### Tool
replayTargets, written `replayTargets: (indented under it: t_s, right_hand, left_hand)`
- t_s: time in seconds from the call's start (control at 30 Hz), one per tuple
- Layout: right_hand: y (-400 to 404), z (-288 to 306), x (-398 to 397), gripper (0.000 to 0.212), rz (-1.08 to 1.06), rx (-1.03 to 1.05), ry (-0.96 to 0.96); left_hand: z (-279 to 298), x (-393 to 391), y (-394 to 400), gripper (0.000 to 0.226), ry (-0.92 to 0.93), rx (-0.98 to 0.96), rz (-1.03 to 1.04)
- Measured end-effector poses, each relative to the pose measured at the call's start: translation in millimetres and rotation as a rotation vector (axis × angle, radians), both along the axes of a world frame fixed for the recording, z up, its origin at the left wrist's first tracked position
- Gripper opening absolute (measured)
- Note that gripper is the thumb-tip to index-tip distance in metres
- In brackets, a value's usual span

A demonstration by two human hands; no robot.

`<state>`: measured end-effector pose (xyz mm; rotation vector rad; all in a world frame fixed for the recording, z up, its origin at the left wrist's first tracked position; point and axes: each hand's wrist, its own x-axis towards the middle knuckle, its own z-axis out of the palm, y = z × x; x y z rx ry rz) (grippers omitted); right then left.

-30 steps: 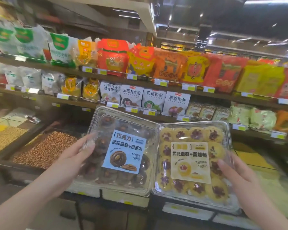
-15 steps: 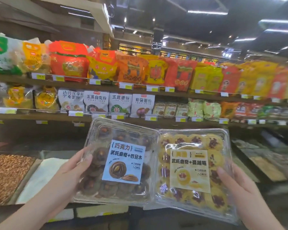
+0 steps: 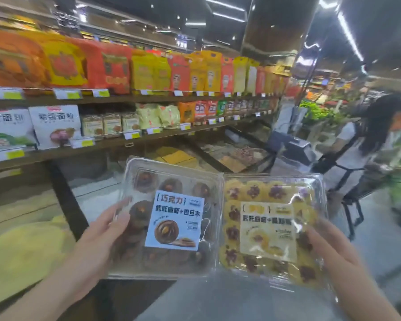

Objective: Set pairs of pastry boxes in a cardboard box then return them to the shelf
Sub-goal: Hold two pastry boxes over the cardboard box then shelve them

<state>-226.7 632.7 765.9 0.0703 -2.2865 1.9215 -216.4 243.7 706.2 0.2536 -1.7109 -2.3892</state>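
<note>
I hold two clear plastic pastry boxes side by side in front of me, lids facing up at me. My left hand [image 3: 102, 237] grips the left edge of the chocolate pastry box [image 3: 169, 218], which has dark cookies and a blue label. My right hand [image 3: 329, 249] grips the right edge of the yellow pastry box [image 3: 269, 230], which has yellow cookies with dark centres and a cream label. The two boxes touch along their inner edges. No cardboard box is in view.
Store shelves [image 3: 130, 98] with orange, yellow and white packaged goods run along the left. Bulk bins [image 3: 23, 251] of grain sit below them. A person [image 3: 359, 144] stands by a scale and cart at the right, with the grey aisle floor [image 3: 377, 246] near them.
The view has swung to the right along the shelves, bringing the aisle and a person into sight. Both boxes stay in my hands, side by side as before.
</note>
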Motion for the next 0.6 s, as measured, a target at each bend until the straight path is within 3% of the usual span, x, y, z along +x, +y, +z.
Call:
replayTargets:
  t_s: [0.1,0.2,0.43,0.53,0.6]
  right_hand:
    - [54,9,39,0.030,-0.063,-0.037,-0.044]
    - [115,16,73,0.030,-0.146,-0.050,-0.030]
    - [258,23,173,0.027,-0.424,-0.073,0.002]
    - [311,17,225,0.073,-0.598,0.046,0.003]
    - [348,6,266,0.074,-0.702,0.074,0.006]
  left_hand:
    - [5,-5,60,0.045,0.013,0.018,-0.120]
    - [9,-5,125,0.064,0.033,0.048,-0.264]
    - [16,9,303,0.030,0.032,0.010,-0.464]
    - [17,19,370,0.028,0.046,0.022,-0.607]
    - [18,24,413,0.054,0.072,0.010,-0.739]
